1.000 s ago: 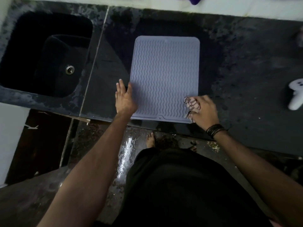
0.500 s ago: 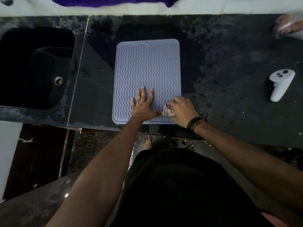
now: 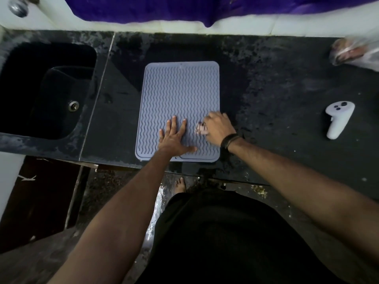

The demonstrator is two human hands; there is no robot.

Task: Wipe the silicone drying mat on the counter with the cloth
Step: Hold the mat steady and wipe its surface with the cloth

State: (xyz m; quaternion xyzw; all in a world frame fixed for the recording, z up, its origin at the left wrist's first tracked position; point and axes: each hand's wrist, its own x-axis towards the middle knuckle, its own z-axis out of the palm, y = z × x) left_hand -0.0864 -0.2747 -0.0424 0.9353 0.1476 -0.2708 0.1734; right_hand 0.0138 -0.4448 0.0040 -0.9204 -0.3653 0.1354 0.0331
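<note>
A grey silicone drying mat (image 3: 180,93) with wavy ridges lies flat on the black counter (image 3: 266,95), its near edge at the counter's front. My left hand (image 3: 174,138) presses flat on the mat's near middle, fingers spread and straight. My right hand (image 3: 218,128) is on the mat's near right part and grips a small crumpled pale cloth (image 3: 200,129), which pokes out to the left of the hand and touches the mat.
A black sink (image 3: 47,89) is sunk into the counter at the left. A white handheld controller (image 3: 338,118) lies on the counter to the right, and a plastic bag (image 3: 356,52) sits at the far right back. Purple fabric (image 3: 184,9) hangs over the back wall.
My left hand went from the mat's left edge onto its near middle. My right hand with the cloth moved from the mat's near right corner a little farther up the mat.
</note>
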